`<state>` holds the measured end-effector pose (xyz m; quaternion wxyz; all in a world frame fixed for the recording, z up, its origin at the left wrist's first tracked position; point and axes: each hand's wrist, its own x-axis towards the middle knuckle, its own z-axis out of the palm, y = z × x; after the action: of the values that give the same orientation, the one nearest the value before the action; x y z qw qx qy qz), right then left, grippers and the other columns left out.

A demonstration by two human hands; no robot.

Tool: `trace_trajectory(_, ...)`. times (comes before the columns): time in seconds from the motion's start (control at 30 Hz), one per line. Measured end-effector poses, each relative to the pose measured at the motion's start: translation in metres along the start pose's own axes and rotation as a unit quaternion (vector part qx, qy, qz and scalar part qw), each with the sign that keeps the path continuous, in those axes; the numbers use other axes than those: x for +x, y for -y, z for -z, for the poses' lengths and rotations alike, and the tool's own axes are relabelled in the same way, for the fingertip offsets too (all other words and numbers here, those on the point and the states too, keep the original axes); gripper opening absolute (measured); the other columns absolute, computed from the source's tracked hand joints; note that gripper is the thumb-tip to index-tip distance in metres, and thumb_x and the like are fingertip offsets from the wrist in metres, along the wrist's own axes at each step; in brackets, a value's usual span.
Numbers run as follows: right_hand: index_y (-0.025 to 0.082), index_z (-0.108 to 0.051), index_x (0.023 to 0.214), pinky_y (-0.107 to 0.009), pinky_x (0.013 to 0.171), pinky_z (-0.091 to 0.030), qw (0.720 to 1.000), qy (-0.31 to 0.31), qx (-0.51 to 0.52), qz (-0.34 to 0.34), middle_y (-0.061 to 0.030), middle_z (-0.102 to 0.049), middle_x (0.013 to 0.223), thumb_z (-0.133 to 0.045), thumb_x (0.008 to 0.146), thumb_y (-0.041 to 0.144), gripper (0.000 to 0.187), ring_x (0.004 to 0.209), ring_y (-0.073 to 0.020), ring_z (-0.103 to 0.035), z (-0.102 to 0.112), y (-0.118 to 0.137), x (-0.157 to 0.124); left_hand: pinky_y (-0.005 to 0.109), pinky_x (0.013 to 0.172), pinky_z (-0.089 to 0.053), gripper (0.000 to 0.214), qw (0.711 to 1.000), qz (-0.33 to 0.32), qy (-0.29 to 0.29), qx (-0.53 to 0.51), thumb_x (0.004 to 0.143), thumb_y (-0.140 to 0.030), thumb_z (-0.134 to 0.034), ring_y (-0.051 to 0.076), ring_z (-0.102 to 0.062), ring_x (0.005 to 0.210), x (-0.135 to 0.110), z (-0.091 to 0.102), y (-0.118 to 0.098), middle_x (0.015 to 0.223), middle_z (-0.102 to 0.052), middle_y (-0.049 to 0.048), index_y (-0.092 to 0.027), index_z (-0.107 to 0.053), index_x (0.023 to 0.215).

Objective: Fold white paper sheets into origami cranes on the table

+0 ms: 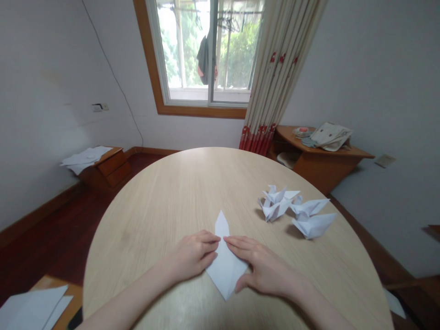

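A white folded paper [223,268], long and kite-shaped with points at both ends, lies flat on the round wooden table [178,192] near its front edge. My left hand [194,254] rests on the paper's left side with fingers curled and fingertips pressing along its middle line. My right hand [259,266] lies flat on its right side, fingers stretched toward the middle, thumb at the lower edge. The fingertips of both hands nearly meet at the paper's centre.
Several finished white paper birds [295,208] sit on the table to the right. Loose white sheets [32,307] lie on a surface at the lower left. More paper tops a low wooden cabinet [103,167] at left. A wooden corner desk [319,158] stands by the curtain.
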<state>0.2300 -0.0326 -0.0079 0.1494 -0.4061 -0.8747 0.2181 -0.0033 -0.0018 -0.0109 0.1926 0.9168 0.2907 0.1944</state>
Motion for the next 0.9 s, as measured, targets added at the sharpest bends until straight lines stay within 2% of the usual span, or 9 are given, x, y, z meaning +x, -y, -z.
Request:
trace_trajectory(0.2,0.014,-0.047,0.139,-0.047,0.112,-0.033,0.997,0.055,0.023,-0.04,-0.0171,-0.046,0.143,-0.08,0.061,0.057,0.095,0.132,-0.0328,-0.042,0.006,0.003,0.003,0.037,0.099,-0.046,0.028,0.997,0.036,0.054,-0.029,0.095,-0.03,-0.051,0.023,-0.058,0.114,0.001,0.011,-0.003,0.124,-0.065,0.0085,-0.017,-0.068,0.114)
trace_trajectory(0.33,0.013,-0.046,0.14,-0.046,0.114,-0.03,0.996,0.066,0.025,-0.053,-0.0161,-0.044,0.144,-0.078,0.063,0.058,0.095,0.134,-0.0317,-0.04,0.008,0.005,0.002,0.037,0.101,-0.044,0.035,0.995,0.051,0.074,-0.038,0.094,-0.038,-0.054,0.024,-0.055,0.118,0.003,0.016,-0.005,0.127,-0.063,0.0095,-0.016,-0.065,0.12)
trace_trajectory(0.5,0.016,-0.045,0.14,-0.046,0.113,-0.03,0.997,0.059,0.033,-0.044,-0.0143,-0.044,0.145,-0.074,0.069,0.059,0.088,0.134,-0.0311,-0.04,0.008,0.004,-0.001,0.038,0.101,-0.043,0.044,0.995,0.054,0.072,-0.044,0.09,-0.044,-0.058,0.026,-0.054,0.118,0.001,0.016,-0.005,0.125,-0.063,0.012,-0.014,-0.062,0.122)
trace_trajectory(0.67,0.018,-0.046,0.14,-0.047,0.112,-0.033,0.998,0.045,0.039,-0.032,-0.0135,-0.045,0.145,-0.07,0.076,0.057,0.079,0.133,-0.0302,-0.042,0.009,0.003,-0.001,0.042,0.098,-0.044,0.059,0.993,0.078,0.068,-0.062,0.074,-0.054,-0.073,0.029,-0.056,0.115,-0.001,0.015,-0.005,0.125,-0.06,0.0142,-0.015,-0.06,0.116)
trace_trajectory(0.8,0.017,-0.048,0.139,-0.047,0.11,-0.035,0.999,0.035,0.033,-0.019,-0.0146,-0.047,0.143,-0.07,0.078,0.052,0.074,0.131,-0.0302,-0.044,0.008,0.003,-0.002,0.042,0.092,-0.047,0.078,0.989,0.108,0.069,-0.074,0.056,-0.053,-0.085,0.03,-0.059,0.107,0.001,0.015,-0.007,0.118,-0.062,0.0121,-0.017,-0.055,0.118)
trace_trajectory(0.9,0.017,-0.051,0.137,-0.046,0.109,-0.037,0.999,0.025,0.034,-0.01,-0.0146,-0.05,0.141,-0.069,0.08,0.049,0.067,0.13,-0.0293,-0.046,0.008,0.002,-0.002,0.042,0.091,-0.047,0.083,0.989,0.108,0.072,-0.068,0.052,-0.051,-0.088,0.03,-0.059,0.107,0.002,0.017,-0.01,0.116,-0.062,0.0126,-0.016,-0.054,0.118)
